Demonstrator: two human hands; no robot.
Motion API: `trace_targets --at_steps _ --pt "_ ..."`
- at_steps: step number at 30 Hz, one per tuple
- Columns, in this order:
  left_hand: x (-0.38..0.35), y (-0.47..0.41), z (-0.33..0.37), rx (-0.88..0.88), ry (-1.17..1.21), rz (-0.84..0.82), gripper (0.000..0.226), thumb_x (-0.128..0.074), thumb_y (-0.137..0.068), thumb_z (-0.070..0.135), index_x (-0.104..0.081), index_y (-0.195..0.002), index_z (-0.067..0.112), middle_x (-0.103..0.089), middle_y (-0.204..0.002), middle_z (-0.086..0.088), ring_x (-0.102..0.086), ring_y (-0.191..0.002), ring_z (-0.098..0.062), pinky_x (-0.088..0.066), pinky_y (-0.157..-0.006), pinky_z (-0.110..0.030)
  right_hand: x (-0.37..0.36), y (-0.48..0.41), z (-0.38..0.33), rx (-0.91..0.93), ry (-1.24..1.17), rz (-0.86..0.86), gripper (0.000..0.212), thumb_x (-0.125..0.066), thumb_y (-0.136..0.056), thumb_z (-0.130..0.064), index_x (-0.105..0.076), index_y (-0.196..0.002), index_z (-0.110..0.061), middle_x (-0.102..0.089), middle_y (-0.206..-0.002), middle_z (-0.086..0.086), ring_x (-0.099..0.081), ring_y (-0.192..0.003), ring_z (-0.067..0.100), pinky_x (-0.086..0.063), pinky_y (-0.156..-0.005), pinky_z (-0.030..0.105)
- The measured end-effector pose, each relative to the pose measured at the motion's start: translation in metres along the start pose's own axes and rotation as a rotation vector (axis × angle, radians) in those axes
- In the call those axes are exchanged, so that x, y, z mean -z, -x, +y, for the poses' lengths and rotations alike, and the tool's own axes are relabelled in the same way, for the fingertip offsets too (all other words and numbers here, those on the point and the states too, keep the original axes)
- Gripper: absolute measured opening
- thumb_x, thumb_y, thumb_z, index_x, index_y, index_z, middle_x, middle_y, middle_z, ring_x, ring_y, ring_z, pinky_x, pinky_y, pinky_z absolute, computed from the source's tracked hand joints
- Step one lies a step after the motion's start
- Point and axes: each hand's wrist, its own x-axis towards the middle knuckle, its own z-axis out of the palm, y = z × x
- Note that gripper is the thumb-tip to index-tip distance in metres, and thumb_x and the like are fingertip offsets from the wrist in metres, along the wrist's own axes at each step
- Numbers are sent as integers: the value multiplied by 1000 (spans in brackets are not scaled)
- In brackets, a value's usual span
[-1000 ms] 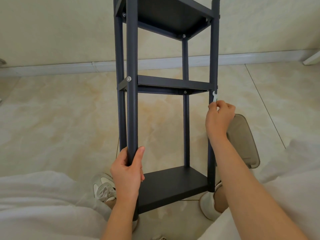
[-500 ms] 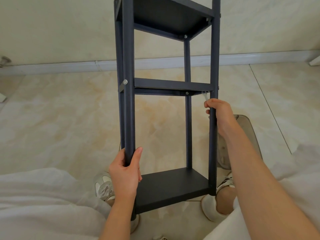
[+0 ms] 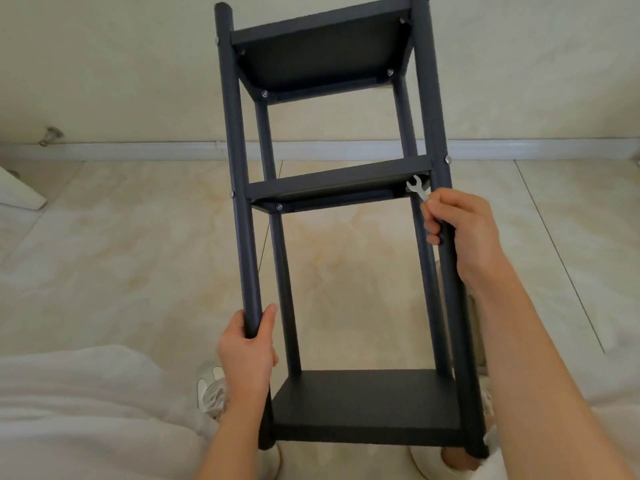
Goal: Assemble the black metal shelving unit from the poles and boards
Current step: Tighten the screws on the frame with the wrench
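My left hand (image 3: 247, 344) grips the left pole (image 3: 239, 202); my right hand (image 3: 460, 233) pinches the wrench (image 3: 417, 188), which points up-left, seemingly into the middle board's (image 3: 329, 181) corner.

No writing, label, brand mark, number or sign can be read: not on the black shelving unit (image 3: 332, 180) at the centre, the small wrench (image 3: 417, 190) at two o'clock, or the floor tiles (image 3: 138, 258) around them.
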Motion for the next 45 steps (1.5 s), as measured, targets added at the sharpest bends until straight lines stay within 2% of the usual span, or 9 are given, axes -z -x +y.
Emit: trace_targets --at_steps 10,17,19,21,24,28,32,41,45 --pt "-2 -27 7 60 -134 102 15 -56 -100 36 -55 -94 22 -57 -77 0 -59 -70 -19 -43 -57 -29 -43 21 -27 20 -148 11 33 -51 -84 -11 -59 -55 -23 -45 -62 3 -38 -55 16 -35 -47 22" --pt "-11 -52 27 168 -77 -51 21 -49 -102 14 -50 -123 15 -61 -104 -12 -57 -81 -21 -48 -65 -30 -74 35 -44 107 -124 6 32 -51 -85 -13 -56 -54 -21 -43 -64 5 -38 -71 25 -38 -50 26" --pt "-14 -55 35 191 -145 -103 31 -52 -101 15 -47 -131 14 -61 -116 -13 -60 -95 -27 -52 -80 -39 -79 39 -46 108 -126 36 29 -51 -84 -13 -55 -56 -18 -42 -68 10 -38 -69 23 -38 -50 25" --pt "-14 -55 46 185 -310 -135 51 -58 -97 19 -40 -145 21 -56 -135 -6 -53 -122 -33 -36 -108 -55 -84 42 -47 117 -125 61 24 -52 -83 -13 -52 -59 -11 -41 -74 16 -39 -66 20 -38 -50 23" --pt "-8 -36 76 42 -180 -69 70 -62 -94 18 -30 -152 40 -48 -146 11 -40 -137 -18 -23 -118 -54 -94 46 -42 137 -75 82 22 -53 -84 -14 -53 -62 -13 -41 -85 14 -44 -68 19 -41 -55 27" --pt "-9 22 113 -150 181 -149 55 -61 -95 14 -48 -140 42 -58 -130 29 -48 -123 11 -36 -101 -17 -114 51 -32 221 92 115 24 -53 -88 -13 -55 -65 -13 -41 -87 6 -46 -72 26 -44 -59 38" --pt "-23 77 118 -151 258 -234 32 -52 -98 49 -60 -125 34 -65 -121 17 -58 -118 -2 -47 -93 -19 -120 54 -26 319 148 134 23 -51 -90 -16 -55 -67 -15 -41 -84 3 -47 -77 19 -43 -61 32" --pt "-32 87 115 -148 272 -210 44 -33 -98 51 -68 -108 27 -70 -96 6 -67 -95 -9 -53 -78 -21 -117 50 -20 331 118 115 25 -47 -90 -25 -51 -66 -20 -44 -74 1 -44 -85 25 -45 -63 44" --pt "-32 83 110 -149 266 -222 47 -36 -95 59 -68 -104 26 -69 -83 8 -66 -73 -11 -51 -63 -23 -109 43 -21 303 82 40 26 -49 -92 -16 -56 -67 -13 -47 -80 10 -53 -75 20 -46 -65 26"
